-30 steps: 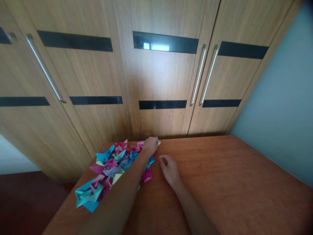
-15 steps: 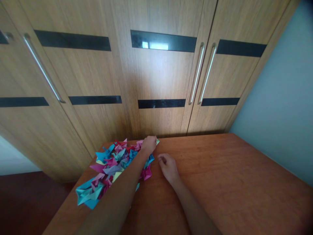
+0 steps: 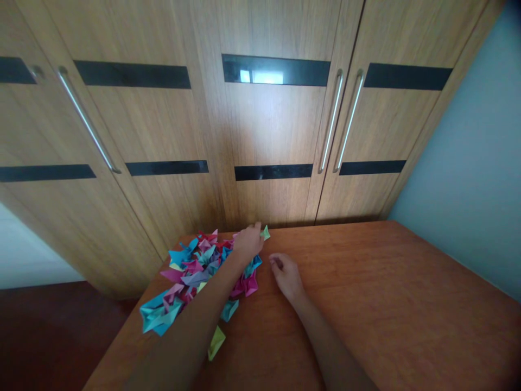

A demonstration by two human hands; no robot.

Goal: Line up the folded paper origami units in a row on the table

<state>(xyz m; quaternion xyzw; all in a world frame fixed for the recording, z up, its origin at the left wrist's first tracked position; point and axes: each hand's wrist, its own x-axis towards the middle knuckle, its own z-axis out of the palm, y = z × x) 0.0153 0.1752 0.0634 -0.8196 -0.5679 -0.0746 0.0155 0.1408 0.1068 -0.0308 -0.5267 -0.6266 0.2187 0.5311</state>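
Note:
Many folded paper pieces (image 3: 197,278) in blue, pink, red, purple and pale green lie heaped on the left of the wooden table. My left hand (image 3: 249,240) reaches over the far right side of the heap, its fingers closed at a small pale green folded piece (image 3: 266,233). My right hand (image 3: 285,274) rests on the table just right of the heap, fingers curled in with thumb and fingertips close together; nothing shows in it. A yellow-green piece (image 3: 216,342) lies beside my left forearm, and a teal piece (image 3: 230,310) sits above it.
The reddish-brown table (image 3: 366,282) reaches back to a wooden wardrobe (image 3: 268,201) with long metal handles and dark strips. A pale blue wall (image 3: 468,179) stands at the right. Dark floor (image 3: 52,331) shows at the lower left.
The view has shifted slightly, so things appear further right. More of the pale green piece shows beside my left fingers, and the yellow-green piece near my forearm is now uncovered.

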